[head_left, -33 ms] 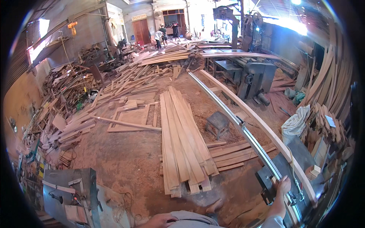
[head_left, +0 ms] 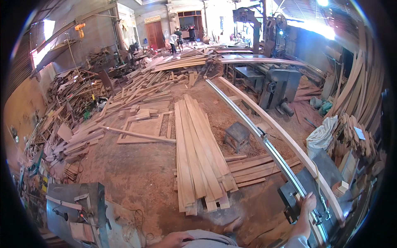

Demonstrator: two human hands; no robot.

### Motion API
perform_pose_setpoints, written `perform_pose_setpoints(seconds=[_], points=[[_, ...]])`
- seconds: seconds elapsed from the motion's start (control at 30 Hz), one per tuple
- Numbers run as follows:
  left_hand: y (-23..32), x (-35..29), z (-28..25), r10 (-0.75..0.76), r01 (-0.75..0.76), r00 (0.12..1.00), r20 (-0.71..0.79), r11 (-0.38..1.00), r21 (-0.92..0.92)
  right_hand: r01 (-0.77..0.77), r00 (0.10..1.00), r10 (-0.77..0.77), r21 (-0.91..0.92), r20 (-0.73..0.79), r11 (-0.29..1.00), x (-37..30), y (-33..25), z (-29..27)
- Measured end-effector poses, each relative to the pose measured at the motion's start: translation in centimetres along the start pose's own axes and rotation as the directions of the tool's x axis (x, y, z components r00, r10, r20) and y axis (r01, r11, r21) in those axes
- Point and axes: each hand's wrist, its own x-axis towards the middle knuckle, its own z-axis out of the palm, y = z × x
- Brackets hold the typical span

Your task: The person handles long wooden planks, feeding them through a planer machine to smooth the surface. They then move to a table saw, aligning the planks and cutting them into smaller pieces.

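Observation:
My right hand [head_left: 308, 203] is closed around a long silvery metal rail [head_left: 279, 162] near its lower end. The rail runs diagonally away toward the far middle. A dark clamp-like fitting [head_left: 262, 133] sits partway along it. Just right of the rail, a long wooden beam [head_left: 285, 137] stretches nearly parallel. A small metal fitting [head_left: 326, 210] shows between rail and beam, near my right hand. My left hand [head_left: 177, 239] lies at the bottom edge against my grey clothing [head_left: 209, 239], its fingers loosely extended and partly out of sight. Nothing shows in it.
Stacked planks [head_left: 196, 153] lie on the floor ahead, with a low stool [head_left: 236, 135] to their right. A wooden frame [head_left: 144, 128] lies left of them. A metal machine table [head_left: 76, 211] stands at lower left, and a grey machine [head_left: 279, 87] beyond the beam. People [head_left: 178, 39] stand far off.

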Motion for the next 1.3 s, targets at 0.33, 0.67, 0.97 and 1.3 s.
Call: perform_pose_setpoints(seconds=[0.33,0.67,0.97,1.3], points=[[2.3,5.3,-1.1,0.219,-0.24,0.969,0.116,0.947,0.214,-0.029,0.999,0.03,-0.028,0.023,0.999,1.1,-1.3,0.4],[2.6,-3.5,-6.0,-0.621,0.66,0.734,0.273,0.748,-0.073,0.02,0.998,-0.025,-0.092,-0.052,0.996,1.2,-0.3,1.8],[1.8,-9.4,-4.9,-0.538,0.576,0.816,0.21,0.782,-0.236,0.006,1.0,-0.008,-0.071,-0.022,0.997,0.9,-0.6,0.8],[1.8,-11.8,-1.5,-0.553,0.525,0.833,-0.006,0.796,-0.301,0.033,0.997,-0.035,-0.041,-0.072,0.999,1.4,0.7,2.2]])
